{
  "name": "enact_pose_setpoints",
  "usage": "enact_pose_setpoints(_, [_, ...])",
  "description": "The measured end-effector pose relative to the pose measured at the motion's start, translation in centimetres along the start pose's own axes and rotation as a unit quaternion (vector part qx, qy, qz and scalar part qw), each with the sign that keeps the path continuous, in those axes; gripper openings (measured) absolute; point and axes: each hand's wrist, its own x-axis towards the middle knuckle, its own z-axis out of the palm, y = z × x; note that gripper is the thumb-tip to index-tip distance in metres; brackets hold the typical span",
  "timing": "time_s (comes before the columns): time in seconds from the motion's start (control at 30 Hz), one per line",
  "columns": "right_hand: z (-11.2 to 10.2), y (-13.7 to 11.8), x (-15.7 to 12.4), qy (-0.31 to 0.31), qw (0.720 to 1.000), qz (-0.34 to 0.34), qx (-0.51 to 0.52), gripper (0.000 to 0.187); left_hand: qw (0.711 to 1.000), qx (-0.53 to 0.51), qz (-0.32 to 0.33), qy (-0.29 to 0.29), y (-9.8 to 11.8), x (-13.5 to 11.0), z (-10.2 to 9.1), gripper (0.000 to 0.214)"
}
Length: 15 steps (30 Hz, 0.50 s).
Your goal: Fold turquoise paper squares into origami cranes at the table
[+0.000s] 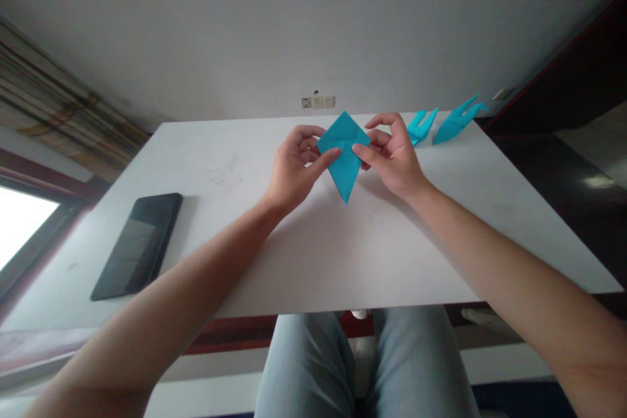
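Note:
A blue folded paper [343, 155], kite-shaped with its point toward me, is held above the white table [313, 255]. My left hand [295, 168] pinches its left edge with thumb and fingers. On the opposite edge, my right hand [392, 155] pinches it the same way. Both hands are closed on the paper near the table's far middle.
Two finished blue folded-paper figures [421, 125] [458, 119] lie at the table's far right corner. A dark tablet [138, 245] lies flat at the left side. A wall with sockets [317, 102] stands behind the table. My knees show under the near edge.

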Motion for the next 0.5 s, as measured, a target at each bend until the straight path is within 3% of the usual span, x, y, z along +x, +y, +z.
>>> enact_pose_setpoints(0.1, [-0.2, 0.0, -0.2, -0.018, 1.000, -0.002, -0.004, 0.078, 1.000, -0.007, -0.016, 0.008, -0.6, 0.1, -0.1, 0.063])
enact_pose_setpoints(0.23, [-0.1, -0.1, -0.2, -0.047, 0.999, -0.018, -0.015, 0.061, 0.999, -0.020, -0.029, 0.003, -0.3, 0.0, 0.1, 0.067])
enact_pose_setpoints(0.33, [-0.1, -0.1, 0.0, -0.053, 0.998, -0.016, -0.009, 0.055, 0.998, -0.049, -0.044, -0.025, 0.4, 0.0, 0.2, 0.063])
enact_pose_setpoints(0.5, [-0.1, 0.2, 0.3, -0.041, 0.999, 0.014, 0.008, 0.062, 0.992, -0.078, -0.049, -0.085, 0.8, -0.1, 0.2, 0.059])
